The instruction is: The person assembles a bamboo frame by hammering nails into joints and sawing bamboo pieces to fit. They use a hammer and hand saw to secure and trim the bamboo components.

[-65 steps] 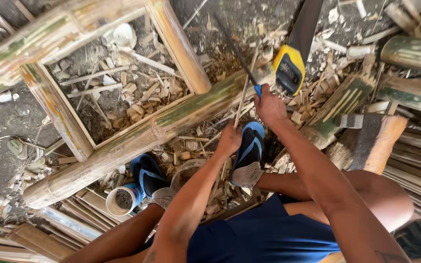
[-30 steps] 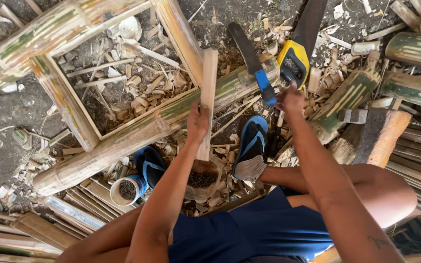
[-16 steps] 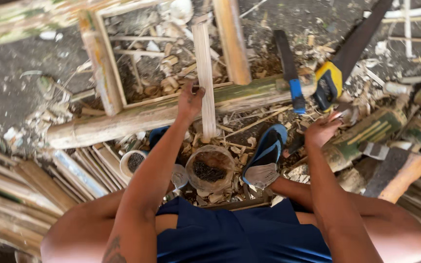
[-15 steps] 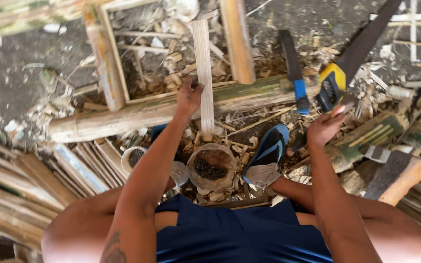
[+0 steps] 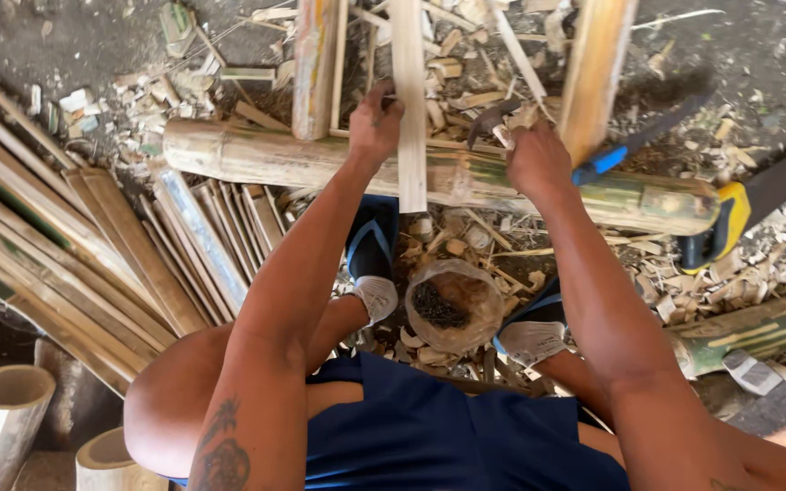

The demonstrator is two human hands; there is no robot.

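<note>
Pale, matt split-bamboo slat [image 5: 408,109] under the left hand [image 5: 375,127]; dull dark metal hammer head [image 5: 493,120] by the right hand [image 5: 537,159]. Smooth, greenish bamboo pole [image 5: 256,155], crinkled clear plastic bag [image 5: 452,305], rough wood chips [image 5: 702,273] all round.

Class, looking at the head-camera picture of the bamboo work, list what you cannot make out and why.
- Hammer: handle hidden inside the right hand.
- Bamboo slat: upper end cut off by the top edge; the left hand grips it.
- Bag: dark contents too small to identify.

clear plastic bag [image 5: 455,307] of dark nails, open, between feet.
</note>
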